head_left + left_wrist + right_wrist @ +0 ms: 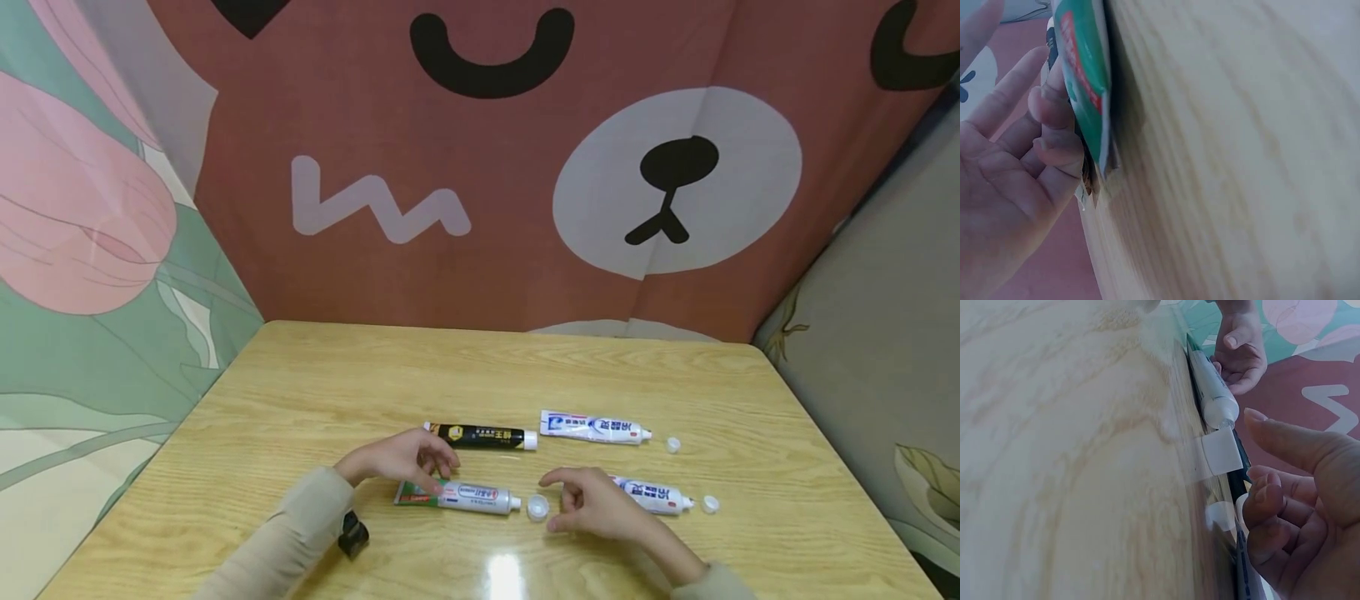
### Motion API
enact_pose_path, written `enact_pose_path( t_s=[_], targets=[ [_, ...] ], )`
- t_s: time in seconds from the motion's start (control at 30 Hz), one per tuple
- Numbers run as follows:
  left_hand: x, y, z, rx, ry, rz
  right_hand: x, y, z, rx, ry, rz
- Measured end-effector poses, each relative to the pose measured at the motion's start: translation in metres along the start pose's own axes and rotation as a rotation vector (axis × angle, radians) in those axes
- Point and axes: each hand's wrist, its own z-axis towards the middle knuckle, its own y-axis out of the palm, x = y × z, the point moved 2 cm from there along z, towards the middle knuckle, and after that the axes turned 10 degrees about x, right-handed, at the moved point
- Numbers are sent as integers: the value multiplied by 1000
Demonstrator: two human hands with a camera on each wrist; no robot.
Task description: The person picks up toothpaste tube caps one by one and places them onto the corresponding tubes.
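In the head view a silver-and-green toothpaste tube (483, 498) lies on the table, its uncapped nozzle pointing right. A white cap (537, 507) stands just off that nozzle. My left hand (399, 457) is over the tube's green end, thumb and fingers apart and loosely bent; the left wrist view shows the green end (1088, 81) beside the fingers, not gripped. To the right of the cap is my right hand (597, 505), thumb and index finger spread, the cap (1221, 452) in front of them. Behind this hand, partly hidden, lies a white-and-blue toothpaste tube (654, 497).
A black toothpaste tube (480, 437) with its white cap on lies farther back. Beside it is another uncapped white-and-blue tube (592, 427), with a loose cap (673, 445) off its nozzle. Another cap (710, 504) sits at the right. A small black object (353, 534) is by the left sleeve.
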Motion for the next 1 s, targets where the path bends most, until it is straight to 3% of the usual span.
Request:
enact_pose_path(
  t_s=[0.43, 1.0],
  targets=[
    [-3, 7, 1, 13, -2, 48, 1, 13, 2, -22, 164, 123],
    [0, 14, 5, 6, -6, 124, -2, 21, 6, -22, 148, 68]
  ],
)
